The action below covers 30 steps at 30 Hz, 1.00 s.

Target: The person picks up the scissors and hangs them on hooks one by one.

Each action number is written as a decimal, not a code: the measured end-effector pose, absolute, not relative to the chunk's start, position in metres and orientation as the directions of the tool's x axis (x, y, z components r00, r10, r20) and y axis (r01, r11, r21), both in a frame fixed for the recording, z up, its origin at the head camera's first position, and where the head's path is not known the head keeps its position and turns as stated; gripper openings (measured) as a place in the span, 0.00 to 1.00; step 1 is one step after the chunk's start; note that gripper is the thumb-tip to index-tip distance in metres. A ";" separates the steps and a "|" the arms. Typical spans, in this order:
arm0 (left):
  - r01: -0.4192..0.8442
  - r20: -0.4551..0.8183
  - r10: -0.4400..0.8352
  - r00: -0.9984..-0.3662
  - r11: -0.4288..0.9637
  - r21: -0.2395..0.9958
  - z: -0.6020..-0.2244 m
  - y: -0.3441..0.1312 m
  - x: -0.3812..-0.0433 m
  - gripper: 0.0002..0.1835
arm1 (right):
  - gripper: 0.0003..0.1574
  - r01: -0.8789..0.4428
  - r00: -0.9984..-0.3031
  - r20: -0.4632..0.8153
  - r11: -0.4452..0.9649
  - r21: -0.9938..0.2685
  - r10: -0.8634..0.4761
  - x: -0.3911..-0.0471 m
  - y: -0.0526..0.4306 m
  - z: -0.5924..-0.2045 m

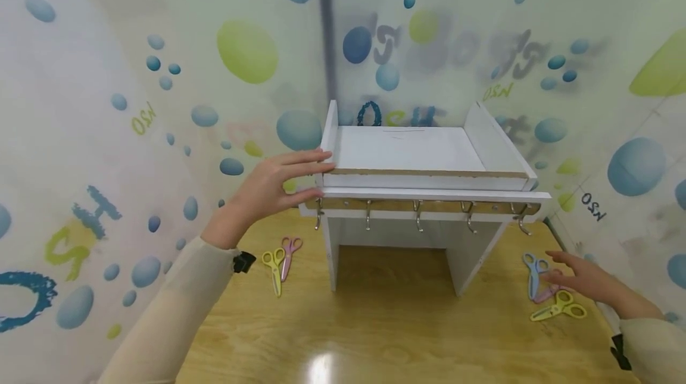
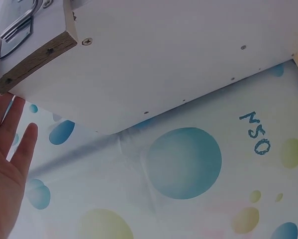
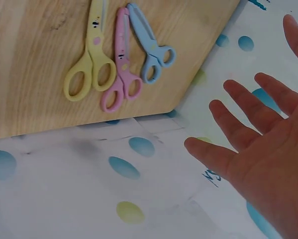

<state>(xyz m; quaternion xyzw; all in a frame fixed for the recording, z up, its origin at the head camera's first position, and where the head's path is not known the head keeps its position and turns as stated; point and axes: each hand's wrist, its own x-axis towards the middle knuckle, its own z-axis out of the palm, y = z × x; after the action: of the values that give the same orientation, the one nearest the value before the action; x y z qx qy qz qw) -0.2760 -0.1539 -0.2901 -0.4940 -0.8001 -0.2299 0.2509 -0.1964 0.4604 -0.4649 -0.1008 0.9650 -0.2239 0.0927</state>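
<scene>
A white shelf unit (image 1: 396,183) stands on the wooden table, with several metal hooks (image 1: 419,217) along its front rail. My left hand (image 1: 278,181) touches its upper left corner with straight fingers. The left wrist view shows the shelf's side panel (image 2: 178,55) with screws in it, and my left hand (image 2: 7,149) at the end of the hook rail. My right hand (image 1: 589,280) is spread above the right side of the table and holds nothing. Beneath it lie blue scissors (image 1: 533,277), pink scissors (image 3: 121,64) and yellow scissors (image 1: 557,308).
To the left of the shelf, another yellow pair of scissors (image 1: 276,271) and a pink pair of scissors (image 1: 288,258) lie on the wooden table (image 1: 386,342). Patterned fabric walls (image 1: 246,50) with coloured spots surround the table at the back and sides.
</scene>
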 end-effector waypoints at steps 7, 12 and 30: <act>0.905 0.634 0.666 -0.393 0.401 0.139 -0.289 -0.156 -0.278 0.28 | 0.40 -0.141 -0.965 -0.132 0.872 -0.468 -0.227 -0.194 0.461 -0.475; 0.902 0.626 0.666 -0.405 0.404 0.154 -0.289 -0.155 -0.278 0.28 | 0.40 -0.135 -0.969 -0.125 0.879 -0.457 -0.214 -0.189 0.465 -0.480; 0.903 0.637 0.655 -0.406 0.396 0.167 -0.293 -0.152 -0.279 0.28 | 0.39 -0.087 -0.969 -0.163 0.874 -0.479 -0.185 -0.173 0.478 -0.510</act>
<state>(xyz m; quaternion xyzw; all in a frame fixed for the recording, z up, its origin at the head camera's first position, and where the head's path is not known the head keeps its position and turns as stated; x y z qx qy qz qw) -0.2793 -0.1522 -0.2925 -0.4875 -0.7991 -0.2534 0.2441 -0.1728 0.4781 -0.5097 -0.0705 0.9625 -0.2412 0.1022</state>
